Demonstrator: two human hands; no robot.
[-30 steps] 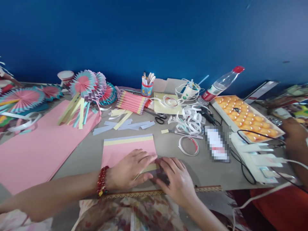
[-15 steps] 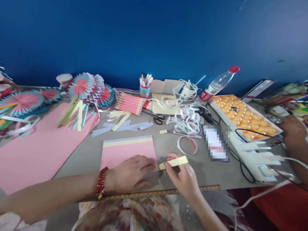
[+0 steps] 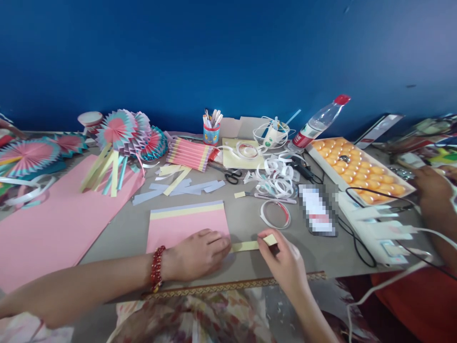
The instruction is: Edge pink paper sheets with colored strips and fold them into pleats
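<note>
My right hand (image 3: pixel 283 252) pinches a pale yellow paper strip (image 3: pixel 245 246) between thumb and fingers, with the strip's end sticking out past them. The strip runs left to my left hand (image 3: pixel 200 252), whose fingers are curled down over its other end at the right edge of a pink sheet (image 3: pixel 189 226). Along the sheet's far edge lie a yellow band and a lilac band. What the left fingertips press on is partly hidden. A red bead bracelet (image 3: pixel 157 268) circles the left wrist.
Beyond my hands lie scissors (image 3: pixel 233 176), a tape ring (image 3: pixel 274 214), curled white strips (image 3: pixel 278 176) and lilac strips. Large pink sheets (image 3: pixel 64 214) and folded paper fans (image 3: pixel 116 128) are at left. A bottle (image 3: pixel 317 126), phone and power strip (image 3: pixel 371 233) stand right, near another person's arm (image 3: pixel 433 200).
My right hand has slid right along the yellow strip, so more of it shows between my hands. The left hand stays on the sheet's edge. The view has shifted slightly.
</note>
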